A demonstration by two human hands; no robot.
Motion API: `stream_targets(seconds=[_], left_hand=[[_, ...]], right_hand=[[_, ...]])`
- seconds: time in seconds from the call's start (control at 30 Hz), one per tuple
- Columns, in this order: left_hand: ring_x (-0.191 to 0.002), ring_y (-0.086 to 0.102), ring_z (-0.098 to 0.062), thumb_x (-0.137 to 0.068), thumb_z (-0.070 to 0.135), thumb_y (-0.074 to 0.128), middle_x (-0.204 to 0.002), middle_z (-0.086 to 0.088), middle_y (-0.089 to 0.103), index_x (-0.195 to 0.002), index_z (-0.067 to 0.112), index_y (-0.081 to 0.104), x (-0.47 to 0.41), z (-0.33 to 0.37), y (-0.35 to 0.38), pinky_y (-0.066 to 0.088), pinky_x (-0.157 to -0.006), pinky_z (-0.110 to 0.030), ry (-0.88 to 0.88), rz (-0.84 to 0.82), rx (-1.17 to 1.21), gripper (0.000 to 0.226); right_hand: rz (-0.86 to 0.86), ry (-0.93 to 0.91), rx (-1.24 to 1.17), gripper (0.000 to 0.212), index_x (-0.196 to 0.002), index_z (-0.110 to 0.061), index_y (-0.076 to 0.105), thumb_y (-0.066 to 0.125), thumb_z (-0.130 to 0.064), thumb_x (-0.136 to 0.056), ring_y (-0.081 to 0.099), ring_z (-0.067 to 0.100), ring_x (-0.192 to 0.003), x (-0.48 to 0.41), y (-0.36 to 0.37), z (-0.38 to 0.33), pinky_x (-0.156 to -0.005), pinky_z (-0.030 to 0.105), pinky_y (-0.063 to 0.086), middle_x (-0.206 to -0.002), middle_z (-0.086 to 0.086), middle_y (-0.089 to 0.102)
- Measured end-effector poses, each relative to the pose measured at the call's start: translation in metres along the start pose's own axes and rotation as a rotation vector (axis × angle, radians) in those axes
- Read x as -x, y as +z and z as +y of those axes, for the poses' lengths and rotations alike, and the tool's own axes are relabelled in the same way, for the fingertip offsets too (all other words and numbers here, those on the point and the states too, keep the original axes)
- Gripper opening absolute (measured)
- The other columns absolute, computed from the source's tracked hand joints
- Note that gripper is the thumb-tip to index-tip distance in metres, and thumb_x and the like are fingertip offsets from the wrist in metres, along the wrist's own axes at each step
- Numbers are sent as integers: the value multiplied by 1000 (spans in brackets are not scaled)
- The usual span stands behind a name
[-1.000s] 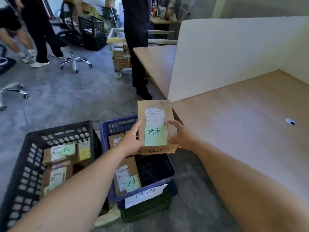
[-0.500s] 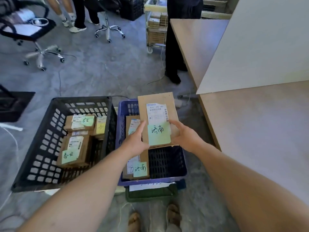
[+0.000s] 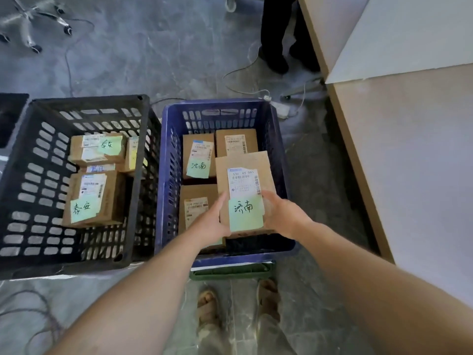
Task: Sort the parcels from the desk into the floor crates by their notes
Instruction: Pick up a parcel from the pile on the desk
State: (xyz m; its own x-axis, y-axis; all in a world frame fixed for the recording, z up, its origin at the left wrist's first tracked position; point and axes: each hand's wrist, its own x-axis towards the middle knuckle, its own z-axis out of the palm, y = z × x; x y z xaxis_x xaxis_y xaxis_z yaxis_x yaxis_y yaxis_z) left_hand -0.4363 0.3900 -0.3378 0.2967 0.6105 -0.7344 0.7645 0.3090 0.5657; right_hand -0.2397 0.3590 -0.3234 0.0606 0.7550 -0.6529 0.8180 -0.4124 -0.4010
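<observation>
Parcel in 2 hands, blue crate partly hidden

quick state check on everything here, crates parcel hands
blue crate, open-topped, three parcels lying flat inside
black crate, open-topped, several parcels inside
held parcel, low over the blue crate, green note facing up
left hand, holding its left edge
right hand, holding its right edge

Brown parcel with green note, blue crate, black crate
</observation>
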Motion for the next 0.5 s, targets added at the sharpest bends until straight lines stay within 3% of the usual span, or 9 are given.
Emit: stream_targets(seconds=[0.07, 0.13, 0.33, 0.4, 0.5], left_hand=[[-107, 59, -18, -86, -1, 64, -146, 2, 46, -149, 50, -2, -13, -10, 8, 51, -95, -40, -22, -36, -4, 105], [-104, 60, -17, -86, -1, 65, -145, 2, 47, -149, 51, -2, -21, -17, 14, 52, -93, -40, -45, -59, -18, 106], [-93, 64, -21, -89, 12, 65, -126, 7, 58, -144, 60, -6, -42, -34, 23, 55, -78, -34, -47, -80, -104, 102], [-98, 64, -22, -90, 13, 63, -121, 12, 53, -142, 64, -3, -47, -35, 24, 56, -83, -39, -40, -74, -102, 98], [-102, 63, -27, -93, 10, 57, -113, 5, 53, -140, 66, -3, -49, -35, 27, 55, -85, -40, -40, -47, -153, 95]], right_hand=[[-5, 28, 6, 68, -152, -26, 20, 53, -21, -93, 59, 34, -108, -9, 13, 6, -87, 40, 48, -127, 16, 57], [-37, 55, 14, 68, -152, -24, 21, 54, -22, -93, 56, 36, -114, -19, 26, 12, -93, 41, 47, -132, 17, 54], [-31, 119, 62, 69, -154, -28, 13, 45, -14, -94, 51, 37, -114, -36, 58, 24, -83, 36, 40, -133, 20, 46], [-24, 138, 90, 70, -153, -29, 8, 45, -13, -95, 52, 35, -106, -40, 65, 31, -77, 33, 37, -130, 21, 45], [9, 139, 79, 69, -152, -28, 9, 44, -14, -95, 50, 33, -100, -39, 72, 37, -76, 32, 39, -127, 18, 47]])
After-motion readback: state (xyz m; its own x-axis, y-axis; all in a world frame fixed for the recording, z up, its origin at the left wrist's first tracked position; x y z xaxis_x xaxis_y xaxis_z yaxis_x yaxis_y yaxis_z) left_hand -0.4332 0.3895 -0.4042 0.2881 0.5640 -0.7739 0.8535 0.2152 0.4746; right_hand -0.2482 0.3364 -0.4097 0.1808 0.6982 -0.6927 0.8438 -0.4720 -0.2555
